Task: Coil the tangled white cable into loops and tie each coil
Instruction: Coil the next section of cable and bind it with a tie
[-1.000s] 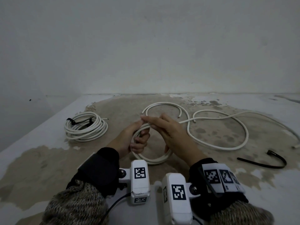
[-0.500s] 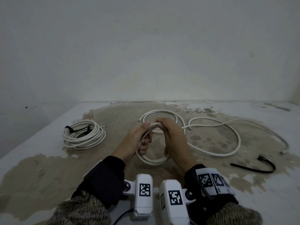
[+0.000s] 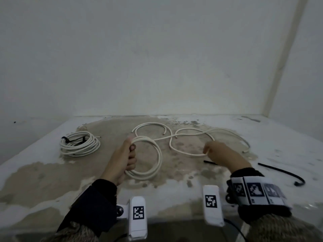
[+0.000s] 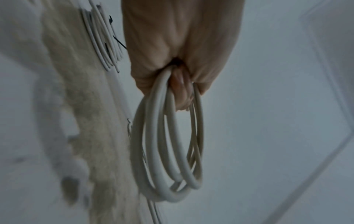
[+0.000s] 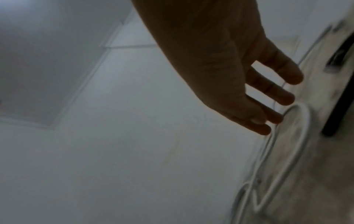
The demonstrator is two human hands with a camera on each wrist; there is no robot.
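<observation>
My left hand [image 3: 130, 151] grips a small coil of white cable [image 3: 153, 163] of a few loops, held just above the stained floor; in the left wrist view the loops [image 4: 166, 151] hang from my curled fingers [image 4: 180, 91]. From the coil the loose cable [image 3: 188, 135] runs right in wide curves over the floor. My right hand [image 3: 208, 151] is over the near bend of that loose cable, fingers extended and apart [image 5: 277, 97], holding nothing; the cable [image 5: 298, 121] lies just past the fingertips.
A finished white coil [image 3: 79, 144] bound with a black tie lies at the left. A loose black tie [image 3: 286, 173] lies on the floor at the right, partly behind my right wrist. White walls stand behind and to the right.
My right hand has let go of the coil and moved right to the loose cable. The left hand keeps the coil. The view has tilted up.
</observation>
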